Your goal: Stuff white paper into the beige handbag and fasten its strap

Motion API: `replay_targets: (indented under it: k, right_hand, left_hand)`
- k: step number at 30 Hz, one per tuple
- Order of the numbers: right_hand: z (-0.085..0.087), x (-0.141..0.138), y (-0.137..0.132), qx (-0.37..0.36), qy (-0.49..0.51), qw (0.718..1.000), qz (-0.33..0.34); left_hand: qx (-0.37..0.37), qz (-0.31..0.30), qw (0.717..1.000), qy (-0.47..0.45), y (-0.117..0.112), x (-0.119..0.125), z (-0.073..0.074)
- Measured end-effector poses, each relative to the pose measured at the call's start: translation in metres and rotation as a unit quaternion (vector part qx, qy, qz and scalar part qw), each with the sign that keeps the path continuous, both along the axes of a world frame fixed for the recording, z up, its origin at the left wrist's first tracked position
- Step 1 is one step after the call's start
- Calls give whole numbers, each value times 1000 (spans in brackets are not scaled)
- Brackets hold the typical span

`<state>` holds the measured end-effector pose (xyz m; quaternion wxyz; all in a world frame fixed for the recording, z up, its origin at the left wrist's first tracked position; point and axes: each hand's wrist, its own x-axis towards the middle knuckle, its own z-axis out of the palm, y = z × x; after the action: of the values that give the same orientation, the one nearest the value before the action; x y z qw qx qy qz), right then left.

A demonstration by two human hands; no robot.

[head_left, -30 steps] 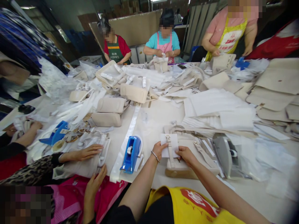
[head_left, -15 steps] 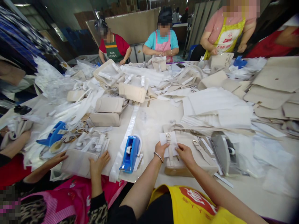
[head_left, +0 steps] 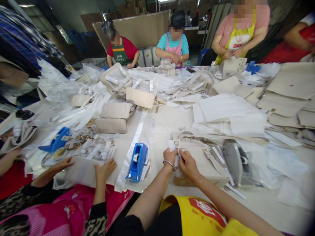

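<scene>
A cream handbag (head_left: 204,164) lies flat on the table in front of me, straps with metal buckles across its front. My left hand (head_left: 170,158), a bracelet on its wrist, and my right hand (head_left: 187,165) are pressed close together over the left strap. Between them they pinch a small white paper sheet (head_left: 172,146) folded around the strap's buckle. A second buckled strap (head_left: 208,155) lies bare to the right of my hands.
A blue tape dispenser (head_left: 136,162) stands left of my hands, a grey one (head_left: 236,162) to the right. Another person's hands (head_left: 104,170) press a cream bag at my left. Cream bags, white paper sheets and flat panels cover the table; several aproned workers stand around it.
My hands have drawn together, folding the flat white sheet around the strap buckle. The neighbour's hands shifted onto a cream bag at the table edge.
</scene>
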<state>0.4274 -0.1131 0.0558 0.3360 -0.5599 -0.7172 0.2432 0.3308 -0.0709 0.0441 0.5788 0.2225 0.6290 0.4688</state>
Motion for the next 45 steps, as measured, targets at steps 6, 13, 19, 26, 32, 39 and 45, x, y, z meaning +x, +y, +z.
replay_targets:
  k: [6, 13, 19, 26, 32, 39, 45]
  right_hand:
    - [10, -4, 3, 22, -64, 996, 65]
    - [6, -9, 2, 11, -93, 993, 67]
    - [9, -2, -2, -17, 0, 994, 110]
    - [28, 41, 32, -244, 294, 921, -83]
    - [42, 49, 58, -340, 340, 876, 35]
    - [22, 37, 60, -264, 255, 927, -74]
    - [8, 35, 62, -261, 218, 929, -148]
  left_hand:
    - [46, -11, 997, -68, 0, -7, 4]
    - [79, -26, 994, -71, -4, -7, 10]
    - [43, -17, 989, -139, 0, -3, 17]
    - [77, -114, 984, -118, -1, -4, 15]
    - [140, -225, 964, 20, 0, -2, 20]
    - [249, -166, 933, 202, -11, 9, 26]
    - [282, -161, 881, 345, -21, 29, 20]
